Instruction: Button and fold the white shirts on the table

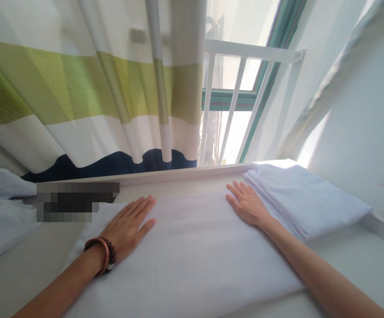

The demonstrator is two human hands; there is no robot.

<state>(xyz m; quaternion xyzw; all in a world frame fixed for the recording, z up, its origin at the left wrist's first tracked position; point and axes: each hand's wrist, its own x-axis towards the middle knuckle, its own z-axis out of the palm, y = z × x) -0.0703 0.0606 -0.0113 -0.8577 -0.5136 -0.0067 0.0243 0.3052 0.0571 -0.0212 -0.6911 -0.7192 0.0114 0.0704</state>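
A broad white cloth (pixel 192 247) lies folded and mostly smooth on the pale surface in front of me. My left hand (pixel 128 227) rests flat near its far left corner, fingers together and stretched out, thumb apart. A copper-coloured bangle (pixel 104 256) and a dark beaded bracelet (pixel 112 252) circle that wrist. Near the far right edge of the cloth, my right hand (pixel 246 203) lies flat with its fingers spread. Just beyond those fingers sits a second folded white cloth (pixel 307 198), several layers thick. Neither hand grips anything.
More white fabric (pixel 2 212) is heaped at the left, beside a dark, pixelated patch (pixel 72 202). A low raised edge (pixel 178 175) runs along the far side. Behind it hang a white and green curtain (pixel 89 88) and a white railing (pixel 251 49) before the window. A wall stands at the right.
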